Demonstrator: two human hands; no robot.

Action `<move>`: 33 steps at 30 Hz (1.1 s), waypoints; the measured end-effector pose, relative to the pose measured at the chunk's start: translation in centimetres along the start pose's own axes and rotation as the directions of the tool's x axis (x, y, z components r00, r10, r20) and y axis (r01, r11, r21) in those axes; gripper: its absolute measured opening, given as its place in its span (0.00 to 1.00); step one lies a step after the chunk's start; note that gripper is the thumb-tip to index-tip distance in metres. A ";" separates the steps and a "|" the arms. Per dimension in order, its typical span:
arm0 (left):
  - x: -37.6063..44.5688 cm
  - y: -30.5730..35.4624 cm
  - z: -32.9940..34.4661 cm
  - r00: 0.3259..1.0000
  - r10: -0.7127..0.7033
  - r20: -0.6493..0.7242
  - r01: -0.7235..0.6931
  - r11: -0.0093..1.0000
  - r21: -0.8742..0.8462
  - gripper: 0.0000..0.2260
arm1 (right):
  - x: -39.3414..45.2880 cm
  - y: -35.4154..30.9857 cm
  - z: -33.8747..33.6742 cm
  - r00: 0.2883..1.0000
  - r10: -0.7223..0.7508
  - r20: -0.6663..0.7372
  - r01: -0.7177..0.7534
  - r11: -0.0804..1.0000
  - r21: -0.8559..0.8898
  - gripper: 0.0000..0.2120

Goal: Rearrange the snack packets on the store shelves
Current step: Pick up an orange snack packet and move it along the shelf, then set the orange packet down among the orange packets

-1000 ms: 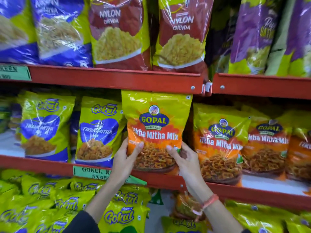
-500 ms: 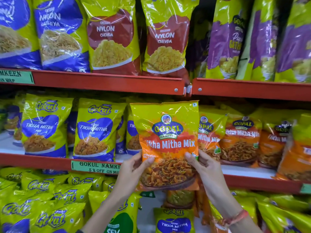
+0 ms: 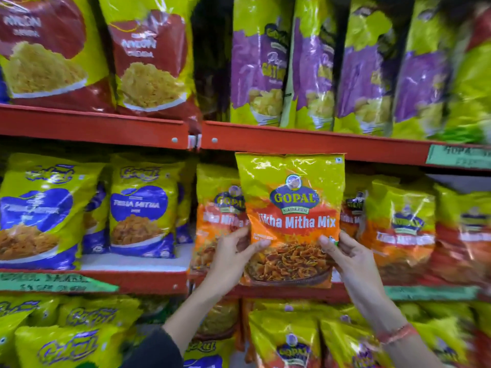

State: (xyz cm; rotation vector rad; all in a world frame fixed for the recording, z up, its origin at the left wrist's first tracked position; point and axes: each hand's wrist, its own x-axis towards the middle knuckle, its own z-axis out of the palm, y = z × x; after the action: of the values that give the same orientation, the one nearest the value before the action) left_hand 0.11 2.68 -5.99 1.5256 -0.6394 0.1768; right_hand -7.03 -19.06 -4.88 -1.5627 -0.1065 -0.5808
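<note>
One Gopal packet (image 3: pixel 292 208) upright, pinched by left hand (image 3: pixel 231 258) and right hand (image 3: pixel 350 258), two hands

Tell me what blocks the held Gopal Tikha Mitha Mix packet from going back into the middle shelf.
The yellow-and-orange Gopal Tikha Mitha Mix packet, held by the left hand and right hand, has matching orange packets standing directly behind it. They fill that stretch of the red middle shelf, so no open slot shows.

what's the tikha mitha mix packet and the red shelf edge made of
Tikha Mitha Mix packet: thin glossy plastic film, probably; it crinkles and throws bright glare. Red shelf edge: looks like painted metal, smooth and semi-gloss, with small round fasteners near the joint.
</note>
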 end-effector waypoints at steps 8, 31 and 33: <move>3.8 -3.5 6.2 0.999 -0.039 -0.026 0.040 0.999 0.035 0.14 | 4.3 4.4 -5.4 1.000 0.013 -0.027 -0.015 0.998 -0.058 0.10; -4.3 -2.4 0.8 0.968 -0.247 0.051 0.245 0.968 0.046 0.15 | -4.5 7.0 3.8 0.946 -0.253 -0.205 0.192 0.942 -0.276 0.16; -6.1 -2.9 -1.0 0.954 -0.298 0.024 0.297 0.954 0.040 0.17 | -6.6 7.9 5.6 0.973 -0.186 -0.134 0.145 0.953 -0.266 0.11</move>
State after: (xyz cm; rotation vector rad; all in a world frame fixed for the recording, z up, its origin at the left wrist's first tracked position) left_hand -3.18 5.15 -11.44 1.6417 -0.4239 -0.0645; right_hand -7.85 -12.64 -14.63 -1.7607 -0.0446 -0.8766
